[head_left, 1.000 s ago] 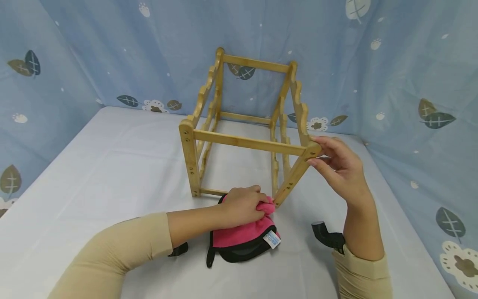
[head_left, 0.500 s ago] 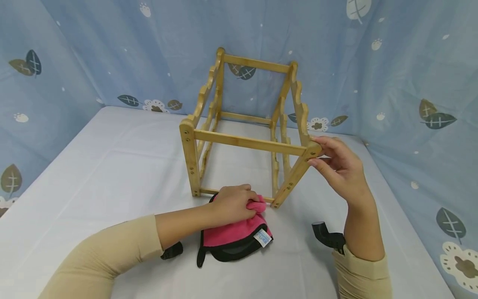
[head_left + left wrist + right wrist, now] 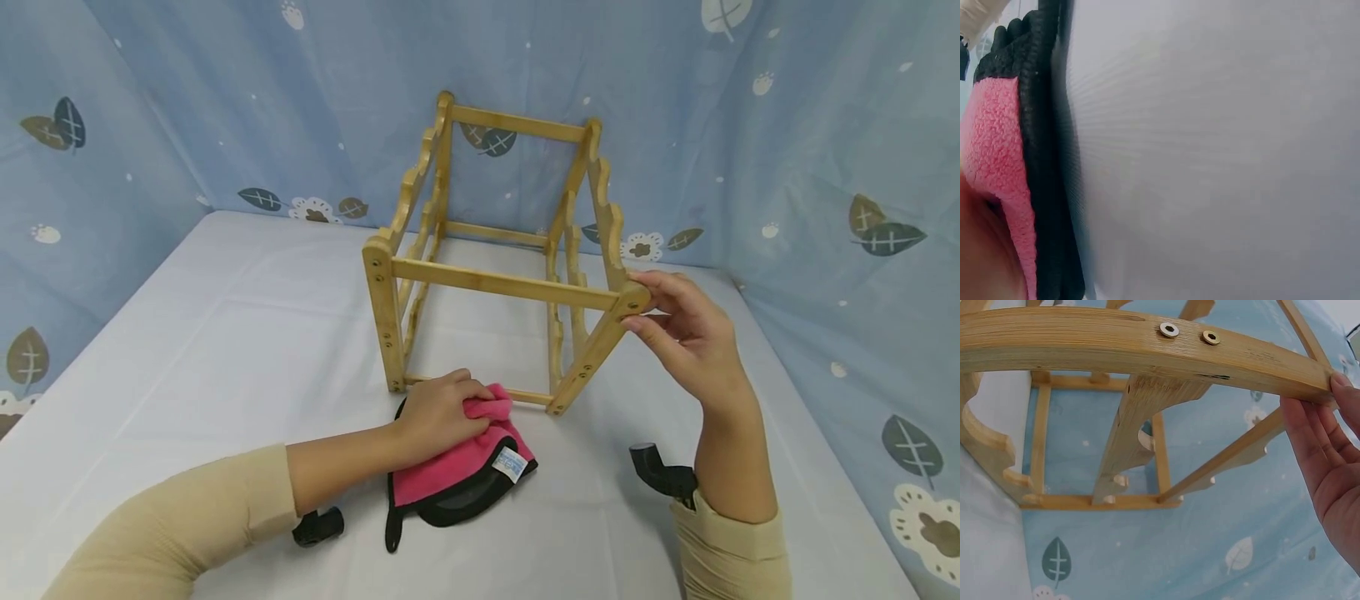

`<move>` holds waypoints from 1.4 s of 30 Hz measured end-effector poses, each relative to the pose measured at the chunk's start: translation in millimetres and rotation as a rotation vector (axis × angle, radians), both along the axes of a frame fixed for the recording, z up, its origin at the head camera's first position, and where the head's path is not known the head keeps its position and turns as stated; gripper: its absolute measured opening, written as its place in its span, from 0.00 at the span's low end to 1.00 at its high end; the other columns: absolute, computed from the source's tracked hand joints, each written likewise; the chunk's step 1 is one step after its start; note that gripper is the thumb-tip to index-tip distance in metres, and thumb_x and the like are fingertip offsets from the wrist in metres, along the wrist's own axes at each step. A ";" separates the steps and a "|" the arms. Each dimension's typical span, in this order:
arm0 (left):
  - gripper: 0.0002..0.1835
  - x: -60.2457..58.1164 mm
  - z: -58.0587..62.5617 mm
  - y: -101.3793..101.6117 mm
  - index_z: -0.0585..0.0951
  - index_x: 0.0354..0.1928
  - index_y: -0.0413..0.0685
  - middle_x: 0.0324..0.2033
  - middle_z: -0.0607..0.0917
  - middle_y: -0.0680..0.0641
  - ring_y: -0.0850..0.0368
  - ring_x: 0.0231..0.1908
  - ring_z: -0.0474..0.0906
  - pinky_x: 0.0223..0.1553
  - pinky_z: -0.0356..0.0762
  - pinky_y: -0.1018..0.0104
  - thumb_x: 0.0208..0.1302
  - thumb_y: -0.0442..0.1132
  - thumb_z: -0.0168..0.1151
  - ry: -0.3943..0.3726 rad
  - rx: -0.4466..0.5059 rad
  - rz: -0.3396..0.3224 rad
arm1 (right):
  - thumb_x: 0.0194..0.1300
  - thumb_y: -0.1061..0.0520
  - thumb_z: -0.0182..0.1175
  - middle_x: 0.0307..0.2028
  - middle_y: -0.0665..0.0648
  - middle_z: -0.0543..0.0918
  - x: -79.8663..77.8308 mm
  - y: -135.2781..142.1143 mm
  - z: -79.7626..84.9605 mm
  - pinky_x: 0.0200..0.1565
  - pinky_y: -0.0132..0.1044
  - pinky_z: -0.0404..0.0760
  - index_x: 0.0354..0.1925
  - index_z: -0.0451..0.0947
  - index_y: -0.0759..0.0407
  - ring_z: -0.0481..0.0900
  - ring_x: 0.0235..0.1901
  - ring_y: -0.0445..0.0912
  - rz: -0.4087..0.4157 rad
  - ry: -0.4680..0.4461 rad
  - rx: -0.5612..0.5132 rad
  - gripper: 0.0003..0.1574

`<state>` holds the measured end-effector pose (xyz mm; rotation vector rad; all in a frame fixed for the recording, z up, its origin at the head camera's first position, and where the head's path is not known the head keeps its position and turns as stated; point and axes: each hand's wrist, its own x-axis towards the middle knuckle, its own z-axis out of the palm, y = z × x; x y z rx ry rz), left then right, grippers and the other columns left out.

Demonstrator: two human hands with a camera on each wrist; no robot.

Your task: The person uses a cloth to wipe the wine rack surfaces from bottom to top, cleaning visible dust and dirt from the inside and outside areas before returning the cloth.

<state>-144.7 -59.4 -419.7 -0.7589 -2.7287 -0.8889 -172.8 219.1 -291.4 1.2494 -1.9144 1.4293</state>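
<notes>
A wooden rack [image 3: 502,282] with scalloped side rails stands on the white table. My right hand [image 3: 690,337] pinches its near right upper corner between thumb and fingers; the right wrist view shows the same grip on the wooden bar [image 3: 1241,359]. In front of the rack's lower rail, my left hand [image 3: 442,417] grips a bunched fold of a pink cleaning cloth [image 3: 453,471] with black edging, a white label and a hanging loop. The cloth lies on the table. Up close in the left wrist view, its fuzzy pink pile [image 3: 997,137] and black border show.
Blue curtains [image 3: 300,108] with leaf prints hang behind the table [image 3: 225,350] and along both sides. A black wrist mount sits at each sleeve, the right one [image 3: 660,473] standing out over the table.
My left hand has slid the pink cloth to the left along the front of the rack. The right hand keeps its hold on the corner, and the rack stays in place.
</notes>
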 end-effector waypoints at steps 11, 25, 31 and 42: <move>0.12 8.0 -1.1 -33.3 0.85 0.36 0.55 0.32 0.83 0.58 0.63 0.32 0.77 0.33 0.74 0.67 0.47 0.47 0.71 -0.183 0.187 0.217 | 0.61 0.57 0.62 0.45 0.52 0.79 0.1 -2.8 2.0 0.35 0.23 0.78 0.52 0.65 0.85 0.80 0.38 0.39 -0.024 0.016 0.010 0.33; 0.09 20.5 -11.3 -90.3 0.82 0.30 0.52 0.30 0.84 0.56 0.62 0.29 0.78 0.29 0.75 0.66 0.47 0.41 0.73 -0.008 0.183 0.299 | 0.63 0.50 0.60 0.42 0.46 0.79 -0.6 -8.9 3.6 0.35 0.21 0.77 0.52 0.66 0.82 0.80 0.36 0.36 -0.108 0.079 0.075 0.36; 0.09 21.0 -8.2 -82.4 0.82 0.31 0.54 0.30 0.82 0.59 0.66 0.30 0.75 0.31 0.74 0.71 0.47 0.42 0.74 -0.031 0.244 0.222 | 0.60 0.45 0.62 0.33 0.51 0.83 2.1 -15.3 -4.0 0.36 0.21 0.77 0.52 0.67 0.78 0.80 0.34 0.31 -0.236 0.125 0.092 0.39; 0.09 10.4 28.7 -18.7 0.82 0.34 0.51 0.32 0.81 0.57 0.63 0.33 0.76 0.34 0.78 0.71 0.50 0.39 0.72 -0.112 0.548 -0.001 | 0.62 0.41 0.59 0.28 0.66 0.80 10.8 -29.4 -10.5 0.33 0.17 0.73 0.50 0.66 0.76 0.74 0.27 0.31 -0.502 0.197 0.063 0.39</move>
